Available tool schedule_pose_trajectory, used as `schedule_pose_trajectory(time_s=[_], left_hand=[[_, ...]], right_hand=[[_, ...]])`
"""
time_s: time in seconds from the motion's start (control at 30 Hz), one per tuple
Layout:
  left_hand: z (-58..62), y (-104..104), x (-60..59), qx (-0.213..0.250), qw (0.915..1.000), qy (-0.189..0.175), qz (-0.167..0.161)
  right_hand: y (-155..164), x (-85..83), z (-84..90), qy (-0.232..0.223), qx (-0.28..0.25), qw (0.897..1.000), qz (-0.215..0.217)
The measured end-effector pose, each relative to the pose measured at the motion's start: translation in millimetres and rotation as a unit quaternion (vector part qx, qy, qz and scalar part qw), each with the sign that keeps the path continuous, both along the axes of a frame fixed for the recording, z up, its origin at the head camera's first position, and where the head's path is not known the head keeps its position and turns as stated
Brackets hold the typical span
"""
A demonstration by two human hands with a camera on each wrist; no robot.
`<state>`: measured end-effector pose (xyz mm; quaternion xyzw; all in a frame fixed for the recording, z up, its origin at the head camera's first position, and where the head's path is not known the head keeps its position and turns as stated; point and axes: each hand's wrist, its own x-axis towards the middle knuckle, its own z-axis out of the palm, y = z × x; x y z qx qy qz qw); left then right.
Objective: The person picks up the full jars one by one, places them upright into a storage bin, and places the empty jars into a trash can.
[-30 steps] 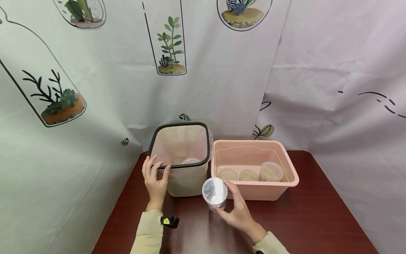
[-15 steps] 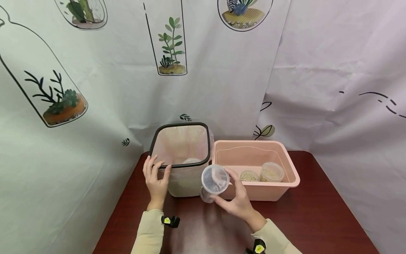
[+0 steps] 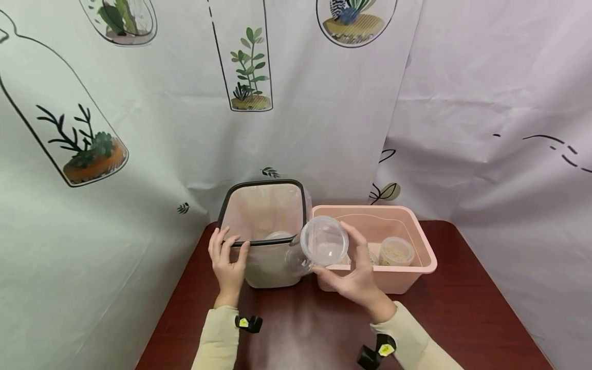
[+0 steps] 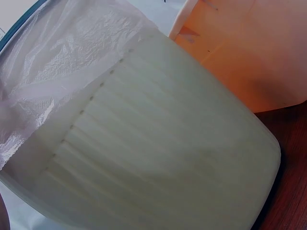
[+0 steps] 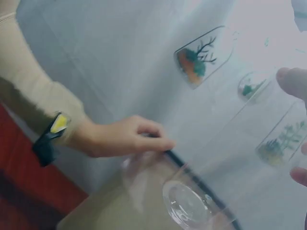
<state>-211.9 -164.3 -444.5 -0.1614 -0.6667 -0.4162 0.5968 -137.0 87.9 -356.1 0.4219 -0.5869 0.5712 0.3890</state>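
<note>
My right hand (image 3: 353, 267) grips a clear plastic jar (image 3: 325, 240) between thumb and fingers. The jar is tilted, its wide round end facing the head camera and its base toward the left, overlapping the trash can's front corner. In the right wrist view the jar's round base (image 5: 187, 203) shows in front of the trash can. My left hand (image 3: 228, 262) holds the near-left part of the black rim of the trash can (image 3: 273, 264), fingers over the edge. A thin clear bag lines the can, and a round clear container (image 3: 278, 235) lies inside it.
To the right of the can stands a pink plastic bin (image 3: 416, 241). A lidded tub of pale grains (image 3: 396, 252) sits in it, and another is partly hidden behind my right hand. Both bins stand on a dark red table (image 3: 462, 308) against a printed curtain (image 3: 296, 128).
My right hand has lifted the jar up and slightly right, tipping it so its base swings left. A tub in the pink bin is now covered. My left hand stays on the rim.
</note>
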Motion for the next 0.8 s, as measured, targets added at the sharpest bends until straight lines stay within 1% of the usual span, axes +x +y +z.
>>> schedule_pose_trajectory(time_s=[0.17,0.23,0.3,0.4,0.6,0.7,0.8], left_hand=[[-0.6,-0.4,-0.1,-0.002,1.0,0.0,0.0],[-0.2,0.3,0.4,-0.002,1.0,-0.001,0.0],[-0.2,0.4,1.0,-0.002,1.0,0.0,0.002],[-2.0,0.6,1.8,0.002,1.0,0.002,0.0],[-3.0,-0.1,2.6,0.002,1.0,-0.003,0.0],[-3.7,-0.4,1.2,0.005,1.0,-0.003,-0.003],[-2.9,0.4,-0.7,0.004,1.0,-0.003,-0.005]], right_hand=[[-1.6,-15.3,4.5,0.019,-0.041,0.999,-0.011],[-3.0,-22.7,3.9,0.029,-0.052,0.998,-0.02],[-6.0,-27.9,5.1,0.029,-0.058,0.998,-0.026],[-12.6,-35.4,5.3,0.023,-0.059,0.998,-0.029],[-28.2,-54.7,1.0,0.015,-0.047,0.999,-0.018],[-35.9,-63.8,-0.9,0.005,-0.04,0.999,-0.017],[-41.8,-68.7,-0.3,-0.007,-0.029,0.999,-0.017]])
